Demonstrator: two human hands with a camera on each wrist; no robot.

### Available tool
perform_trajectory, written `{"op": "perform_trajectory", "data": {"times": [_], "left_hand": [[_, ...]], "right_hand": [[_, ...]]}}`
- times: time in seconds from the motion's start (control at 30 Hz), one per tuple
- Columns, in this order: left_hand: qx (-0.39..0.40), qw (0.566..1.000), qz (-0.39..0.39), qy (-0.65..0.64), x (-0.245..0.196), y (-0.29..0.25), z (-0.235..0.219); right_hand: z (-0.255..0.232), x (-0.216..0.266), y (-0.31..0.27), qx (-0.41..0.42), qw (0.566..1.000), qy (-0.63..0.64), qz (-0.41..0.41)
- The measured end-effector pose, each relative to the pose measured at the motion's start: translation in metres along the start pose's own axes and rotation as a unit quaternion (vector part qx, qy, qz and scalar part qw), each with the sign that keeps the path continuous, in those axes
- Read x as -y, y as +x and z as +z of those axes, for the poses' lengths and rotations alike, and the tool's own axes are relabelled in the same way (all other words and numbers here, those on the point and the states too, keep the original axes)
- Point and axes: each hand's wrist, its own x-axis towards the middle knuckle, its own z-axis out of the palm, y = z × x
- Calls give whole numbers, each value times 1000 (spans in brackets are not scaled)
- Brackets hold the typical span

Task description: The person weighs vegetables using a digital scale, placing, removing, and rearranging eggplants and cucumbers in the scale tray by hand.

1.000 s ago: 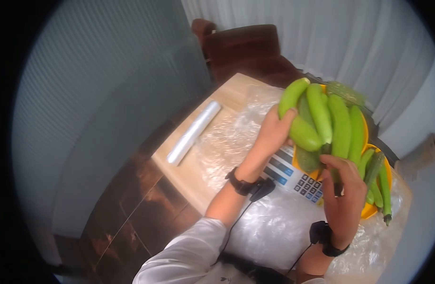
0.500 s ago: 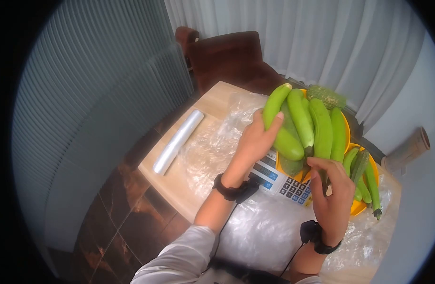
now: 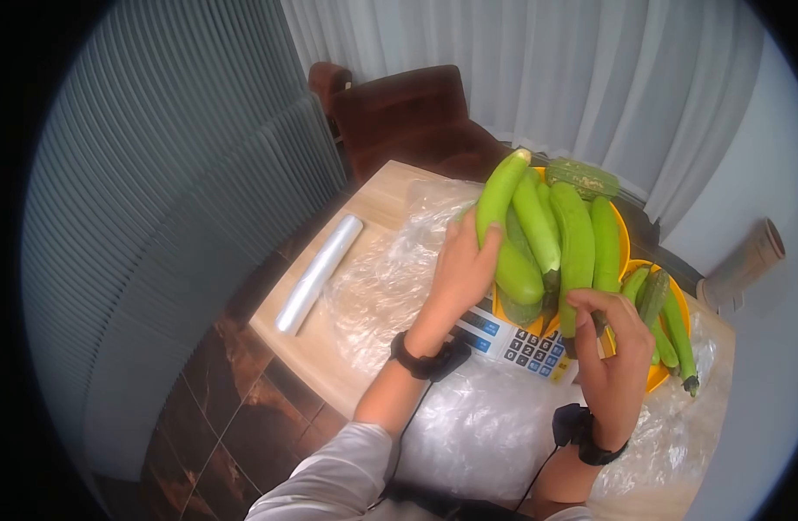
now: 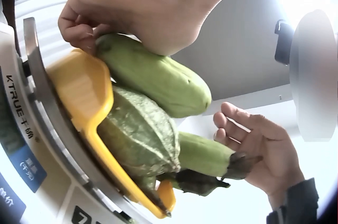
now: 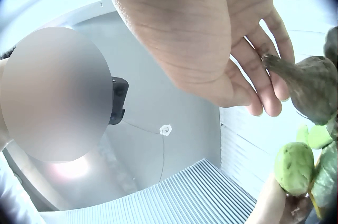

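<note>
In the head view my left hand [image 3: 464, 265] grips a curved long green eggplant [image 3: 519, 276], thumb laid across it. Its rounded end faces me in the left wrist view, above a ridged green gourd [image 4: 140, 129]. Several more eggplants [image 3: 577, 230] with dark caps lie in a yellow basket [image 3: 625, 234] on a digital scale [image 3: 531, 349]. At the near end of these, my right hand [image 3: 618, 347] hovers with relaxed, slightly bent fingers. A brown stem end [image 5: 311, 86] overlaps its fingertips in the right wrist view.
A second yellow basket [image 3: 658, 379] with thin green vegetables stands at the right. Plastic film [image 3: 468, 425] covers much of the wooden table [image 3: 268, 321], and a film roll [image 3: 319, 273] lies at its left. Behind is a brown armchair [image 3: 399, 113].
The head view has swung, so the scene sits further left. My right fingertips have shifted slightly right, off the dark eggplant cap they overlapped. My left hand still grips the eggplant, now slightly more upright.
</note>
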Motion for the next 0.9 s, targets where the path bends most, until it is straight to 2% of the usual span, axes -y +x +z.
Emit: {"op": "perform_trajectory", "data": {"times": [0.1,0.23,0.33,0.47,0.57,0.6,0.67,0.9], "left_hand": [[36,998,-40,-40,-3,-1,-2],[23,996,-41,-74,4,4,7],[43,991,-51,-116,6,7,4],[43,992,-33,-115,6,7,1],[19,990,-94,-101,4,9,-7],[21,990,-94,-101,2,8,-13],[-24,993,-54,-101,-1,4,-21],[-41,995,-37,-82,-12,-3,-29]], "right_hand": [[-1,-2,0,-5,1000,1,0],[-2,-3,0,-15,1000,-7,-8],[-5,-3,-1,-15,999,13,39],[-5,-9,-1,-32,999,9,28],[-6,-13,-1,-45,999,4,26],[-7,-14,-1,-46,999,3,28],[-7,-15,-1,-89,995,2,45],[-6,-18,-1,-142,987,39,57]]}}
